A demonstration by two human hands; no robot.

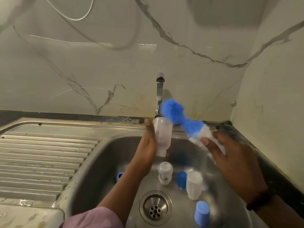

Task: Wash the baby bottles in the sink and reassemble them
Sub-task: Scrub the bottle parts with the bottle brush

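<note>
Left hand (146, 145) gripped a bottle (162, 137) mid-frame; right hand (230, 162) grasped the brush (185, 122).
Bottle looked light, wet, probably slippery; best held around its body.

The sink (105, 155) is shiny metal with a bumpy ridged side. The bottle (162, 137) is cloudy plastic. The brush (177, 116) looks fluffy.

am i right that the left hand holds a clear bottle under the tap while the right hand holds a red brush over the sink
Not quite: the brush is blue and white, not red, as the head view shows. The left hand does hold the clear bottle under the tap, right hand over the sink.
</note>
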